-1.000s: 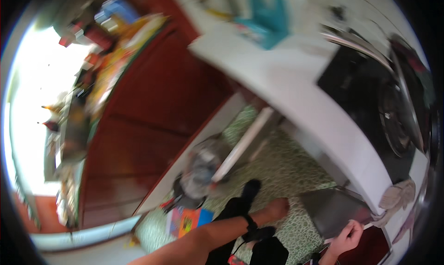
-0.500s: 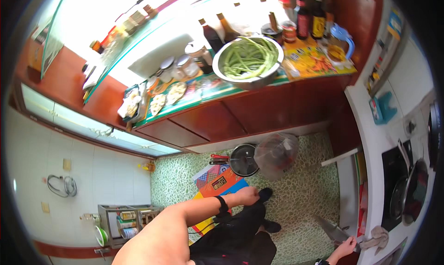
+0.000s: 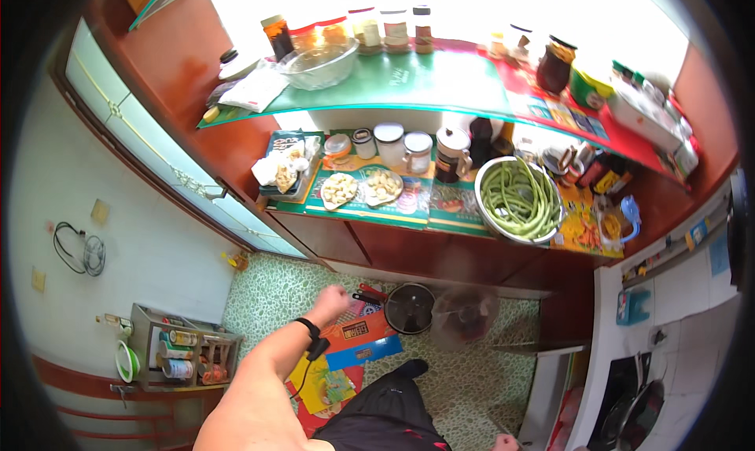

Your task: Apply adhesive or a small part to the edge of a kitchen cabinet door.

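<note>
My left hand (image 3: 332, 301) is curled closed above the floor, with nothing visible in it. Beneath and beside it are the black and red handles of cookware, including a dark pan (image 3: 410, 309). At the lower edge my right hand (image 3: 506, 443) shows only in part, closed on a cleaver (image 3: 501, 429) whose blade appears as a thin sliver. On the counter ahead, a metal bowl (image 3: 489, 224) holds long green beans (image 3: 523, 199). Two small plates of peeled garlic (image 3: 383, 186) lie to its left, beside jars.
Right of the pan stands a bin with a clear plastic bag (image 3: 464, 317). A cabinet door (image 3: 543, 347) sticks out at the right below the stove counter. A glass shelf (image 3: 440, 81) overhangs the counter. At left stands a rack (image 3: 185, 349) of bottles and cans.
My view has swung left, bringing the glass shelf and garlic plates into fuller sight. My left hand now appears nearer the pan handles. My right hand with the cleaver has come away from the stove counter.
</note>
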Motion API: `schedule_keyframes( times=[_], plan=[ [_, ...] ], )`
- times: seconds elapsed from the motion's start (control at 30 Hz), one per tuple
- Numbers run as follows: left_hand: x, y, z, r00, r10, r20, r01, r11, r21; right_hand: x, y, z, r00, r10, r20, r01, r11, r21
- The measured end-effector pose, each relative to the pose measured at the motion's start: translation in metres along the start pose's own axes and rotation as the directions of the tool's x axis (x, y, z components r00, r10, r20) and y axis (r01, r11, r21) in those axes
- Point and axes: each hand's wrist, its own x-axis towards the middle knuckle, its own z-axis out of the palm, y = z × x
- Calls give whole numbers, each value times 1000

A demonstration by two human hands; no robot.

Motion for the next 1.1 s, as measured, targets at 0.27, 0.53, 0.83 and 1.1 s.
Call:
schedule_keyframes(
  times=[0.27,0.53,0.83,1.1],
  plan=[
    [138,-57,-190,422,-261,-868,-95,940,-328,14,-11,22,964,17,264,7,996,-91],
    [219,-69,-270,596,-278,-753,155,960,-232,3,-65,-23,952,140,271,-121,989,-83],
    [220,-102,-273,426,-468,-774,-275,748,-604,-9,-64,-22,976,35,216,-42,999,29],
    [200,-60,-288,352,-412,-841,-287,807,-516,-14,-36,-27,975,55,213,-27,991,-133]
  ],
)
